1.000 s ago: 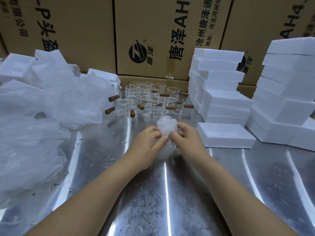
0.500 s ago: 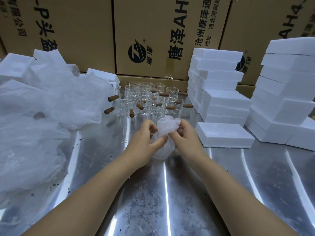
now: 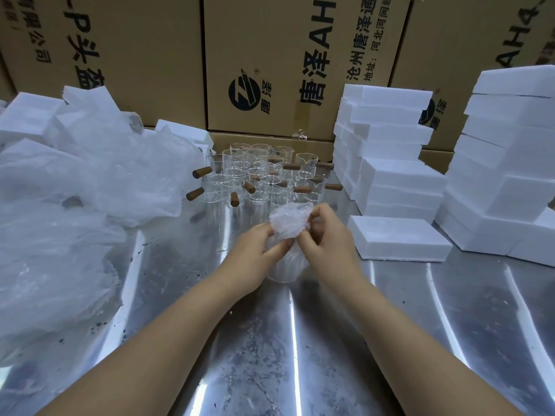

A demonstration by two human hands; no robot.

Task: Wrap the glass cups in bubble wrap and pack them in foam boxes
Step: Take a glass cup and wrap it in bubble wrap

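Note:
A glass cup wrapped in bubble wrap [image 3: 289, 223] stands on the steel table [image 3: 270, 340] at the centre. My left hand [image 3: 255, 253] grips its left side, thumb and fingers pinching the wrap. From the right, my right hand [image 3: 326, 238] pinches the bunched wrap at the top. Behind them stands a cluster of several bare glass cups [image 3: 264, 175] with brown wooden handles. One low foam box [image 3: 396, 237] lies on the table just right of my right hand.
Stacks of white foam boxes [image 3: 387, 151] rise at the right, and a taller stack [image 3: 510, 163] at the far right. A heap of plastic and bubble wrap [image 3: 60, 220] covers the left side. Cardboard cartons [image 3: 270, 55] wall off the back.
The bunched top of the wrap has shifted and spread between my fingers. My right hand's fingers have moved up onto it, while my left hand stays on the cup's side.

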